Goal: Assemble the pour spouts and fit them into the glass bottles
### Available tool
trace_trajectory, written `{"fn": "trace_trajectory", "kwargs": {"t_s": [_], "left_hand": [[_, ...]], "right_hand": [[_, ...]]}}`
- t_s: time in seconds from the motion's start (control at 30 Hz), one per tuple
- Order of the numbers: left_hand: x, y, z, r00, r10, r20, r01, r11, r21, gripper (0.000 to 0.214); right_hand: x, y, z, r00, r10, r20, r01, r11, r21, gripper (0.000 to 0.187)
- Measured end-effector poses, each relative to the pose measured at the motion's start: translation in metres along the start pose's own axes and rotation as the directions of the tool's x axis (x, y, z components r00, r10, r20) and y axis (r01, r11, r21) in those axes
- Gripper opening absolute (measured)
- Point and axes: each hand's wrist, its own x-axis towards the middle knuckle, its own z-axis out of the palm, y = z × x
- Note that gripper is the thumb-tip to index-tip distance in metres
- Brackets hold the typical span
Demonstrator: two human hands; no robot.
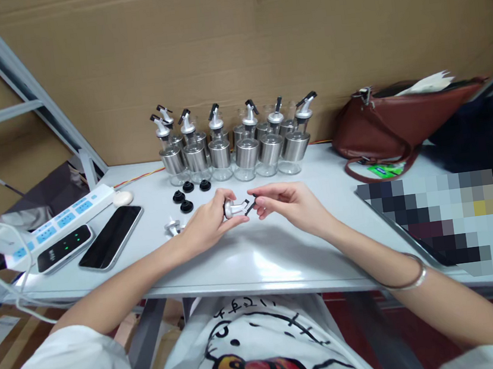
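Note:
My left hand (206,222) grips a silver bottle pourer (234,209) by its base, a little above the tabletop. The fingertips of my right hand (298,205) pinch the black flip cap (250,205) at the spout's tip. Fingers cover part of the pourer, so I cannot tell whether cap and spout are joined. Left of my hands lie several black stopper pieces (186,206). Another silver spout piece (172,227) rests beside my left wrist. Behind them stand two rows of glass bottles with steel sleeves (247,155); pourers with black caps top most of the front ones.
On the left are a white power strip (66,215), a black phone (111,237), a small device with green lights (64,248) and a white cable. A brown handbag (394,124) and a blurred-out flat item (431,222) occupy the right. Cardboard (228,37) walls the back.

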Motion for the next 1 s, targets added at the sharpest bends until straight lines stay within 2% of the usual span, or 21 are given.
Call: {"fn": "trace_trajectory", "kwargs": {"t_s": [0.23,0.37,0.53,0.7,0.8,1.0], "left_hand": [[0.0000,0.0004,-0.0024,0.996,0.083,0.027,-0.085,0.993,0.085,0.033],[-0.0021,0.0040,-0.0033,0.998,0.057,0.030,-0.059,0.994,0.093,0.029],[-0.0044,0.0068,-0.0018,0.998,0.037,0.041,-0.041,0.995,0.092,0.038],[-0.0030,0.0041,-0.0011,0.994,0.106,-0.004,-0.103,0.977,0.189,0.030],[-0.0015,0.0026,-0.0019,0.990,0.138,-0.022,-0.129,0.964,0.234,0.030],[-0.0024,0.0046,-0.0027,0.997,0.070,0.015,-0.072,0.977,0.201,0.033]], "right_hand": [[-0.0019,-0.0004,0.0009,0.999,0.010,0.033,-0.009,1.000,-0.009,0.037],[-0.0008,-0.0003,0.0009,1.000,-0.008,0.003,0.007,0.998,0.060,0.036],[-0.0012,-0.0018,0.0037,1.000,-0.010,0.021,0.008,0.996,0.093,0.032],[-0.0024,-0.0029,0.0036,0.999,-0.047,-0.018,0.048,0.998,0.045,0.031],[-0.0026,-0.0029,0.0025,0.999,-0.033,0.005,0.033,0.998,0.062,0.030],[-0.0032,-0.0015,0.0037,0.998,0.018,0.052,-0.023,0.995,0.092,0.031]]}}
